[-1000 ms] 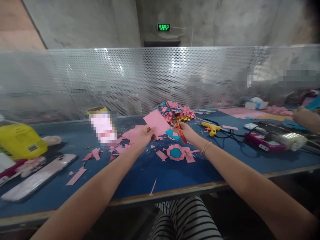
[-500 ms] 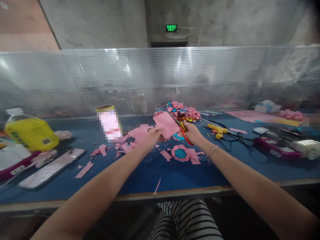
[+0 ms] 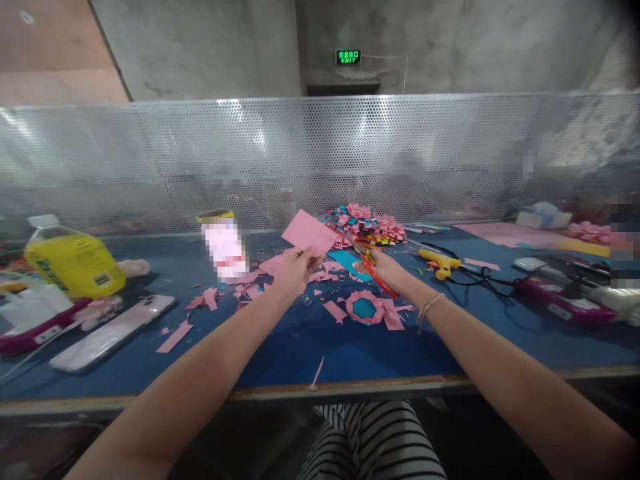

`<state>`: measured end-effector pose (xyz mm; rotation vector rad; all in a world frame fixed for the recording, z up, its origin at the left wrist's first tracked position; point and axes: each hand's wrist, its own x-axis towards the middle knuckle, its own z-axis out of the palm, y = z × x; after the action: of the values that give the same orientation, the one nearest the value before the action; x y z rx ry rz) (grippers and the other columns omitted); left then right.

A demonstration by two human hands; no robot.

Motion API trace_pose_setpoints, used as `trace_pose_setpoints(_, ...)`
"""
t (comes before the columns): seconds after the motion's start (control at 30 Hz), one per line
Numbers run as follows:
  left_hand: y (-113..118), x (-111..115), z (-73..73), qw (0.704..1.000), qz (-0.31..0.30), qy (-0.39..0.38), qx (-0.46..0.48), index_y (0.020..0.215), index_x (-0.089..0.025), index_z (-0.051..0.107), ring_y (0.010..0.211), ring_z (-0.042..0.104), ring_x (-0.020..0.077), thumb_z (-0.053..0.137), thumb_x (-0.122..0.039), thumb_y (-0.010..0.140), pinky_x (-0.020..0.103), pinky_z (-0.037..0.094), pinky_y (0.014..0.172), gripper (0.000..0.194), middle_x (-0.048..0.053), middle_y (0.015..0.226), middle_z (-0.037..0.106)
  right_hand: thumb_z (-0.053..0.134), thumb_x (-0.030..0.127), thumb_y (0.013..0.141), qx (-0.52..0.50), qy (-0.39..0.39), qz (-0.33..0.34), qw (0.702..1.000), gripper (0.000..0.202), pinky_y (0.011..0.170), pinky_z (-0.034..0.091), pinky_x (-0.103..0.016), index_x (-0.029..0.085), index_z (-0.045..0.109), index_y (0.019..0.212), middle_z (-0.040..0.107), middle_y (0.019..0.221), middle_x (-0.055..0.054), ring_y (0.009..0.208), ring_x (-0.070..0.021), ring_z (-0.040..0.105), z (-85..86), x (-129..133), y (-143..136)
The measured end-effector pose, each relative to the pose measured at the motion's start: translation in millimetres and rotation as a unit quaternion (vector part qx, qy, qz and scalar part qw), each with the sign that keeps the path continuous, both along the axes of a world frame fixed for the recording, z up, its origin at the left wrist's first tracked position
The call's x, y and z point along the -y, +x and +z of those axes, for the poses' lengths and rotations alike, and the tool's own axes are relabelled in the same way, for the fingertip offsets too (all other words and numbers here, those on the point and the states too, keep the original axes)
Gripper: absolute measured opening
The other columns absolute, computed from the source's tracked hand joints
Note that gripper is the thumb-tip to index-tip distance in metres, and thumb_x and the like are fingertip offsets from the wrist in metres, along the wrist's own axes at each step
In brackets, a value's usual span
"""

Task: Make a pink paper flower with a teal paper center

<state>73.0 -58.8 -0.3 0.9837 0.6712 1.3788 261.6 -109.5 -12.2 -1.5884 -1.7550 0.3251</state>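
Note:
My left hand (image 3: 296,268) pinches the lower edge of a pink sheet of paper (image 3: 307,231), held up above the table. In my right hand (image 3: 387,268) is a pair of scissors with red handles (image 3: 379,277); its blades point up and left, close to the paper's right corner. Below the scissors lies a blue piece of paper (image 3: 345,261). Nearer to me rests a pink paper ring with a blue centre (image 3: 364,308). Pink paper scraps (image 3: 255,283) are scattered around my left hand.
A heap of pink and blue paper flowers (image 3: 357,223) stands behind my hands. To the right are a yellow glue gun (image 3: 440,262) with its cord and a purple power strip (image 3: 560,303). On the left, a phone (image 3: 115,333) lies near a yellow jug (image 3: 75,263). A perforated metal screen (image 3: 280,153) borders the back.
The pink sheet has moved left and turned in my left hand, away from the scissors. My right hand has shifted slightly with the scissors, and the blue paper beneath shows more.

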Motion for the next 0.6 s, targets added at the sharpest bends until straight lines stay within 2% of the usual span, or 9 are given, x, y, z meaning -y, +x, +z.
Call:
trace_pose_setpoints(0.1, 0.2, 0.6, -1.0, 0.999, -0.009, 0.024, 0.034, 0.057, -0.013, 0.052, 0.057, 0.056, 0.0066, 0.06, -0.01, 0.066, 0.025, 0.051, 0.071, 0.013, -0.002, 0.058, 0.056, 0.048, 0.055, 0.069, 0.068, -0.036, -0.013, 0.997, 0.041, 0.06, 0.037, -0.026, 0.016, 0.052, 0.081, 0.057, 0.078, -0.006, 0.068, -0.0173, 0.052, 2.9, 2.0, 0.7)
trace_pose_setpoints(0.2, 0.1, -0.5, -3.6, 0.997, -0.027, 0.052, 0.041, 0.058, -0.013, 0.053, 0.059, 0.055, 0.0061, 0.062, -0.011, 0.065, 0.028, 0.051, 0.076, 0.012, -0.002, 0.062, 0.057, 0.045, 0.058, 0.07, 0.09, -0.06, -0.009, 0.994, 0.043, 0.057, 0.036, -0.025, 0.017, 0.053, 0.079, 0.058, 0.077, -0.006, 0.067, -0.0171, 0.053, 0.7, -0.9, 1.3)
trace_pose_setpoints(0.33, 0.3, -1.3, -6.4, 0.998, -0.044, 0.048, 0.023, 0.064, -0.013, 0.055, 0.061, 0.054, 0.0068, 0.064, -0.013, 0.063, 0.027, 0.052, 0.071, 0.009, -0.002, 0.064, 0.057, 0.043, 0.056, 0.073, 0.084, -0.059, 0.009, 0.995, 0.043, 0.057, 0.036, -0.024, 0.016, 0.053, 0.082, 0.059, 0.078, -0.006, 0.067, -0.0164, 0.053, -4.0, -6.7, 1.4)
trace_pose_setpoints(0.47, 1.3, 1.5, -6.6, 0.998, -0.038, 0.044, -0.01, 0.061, -0.014, 0.052, 0.051, 0.048, 0.0053, 0.066, -0.014, 0.061, 0.026, 0.052, 0.063, 0.014, -0.004, 0.055, 0.051, 0.044, 0.054, 0.073, 0.084, -0.05, 0.022, 0.995, 0.039, 0.054, 0.035, -0.024, 0.016, 0.052, 0.075, 0.057, 0.068, -0.004, 0.061, -0.0151, 0.051, -4.1, -6.7, -1.0)
trace_pose_setpoints(0.6, 1.1, 6.1, -4.1, 0.997, -0.037, 0.06, -0.04, 0.061, -0.014, 0.05, 0.051, 0.047, 0.0057, 0.067, -0.018, 0.06, 0.025, 0.051, 0.057, 0.017, -0.005, 0.055, 0.048, 0.042, 0.051, 0.075, 0.052, -0.041, 0.042, 0.997, 0.036, 0.052, 0.034, -0.025, 0.017, 0.05, 0.071, 0.053, 0.063, -0.001, 0.057, -0.0139, 0.049, -2.4, -2.9, -4.2)
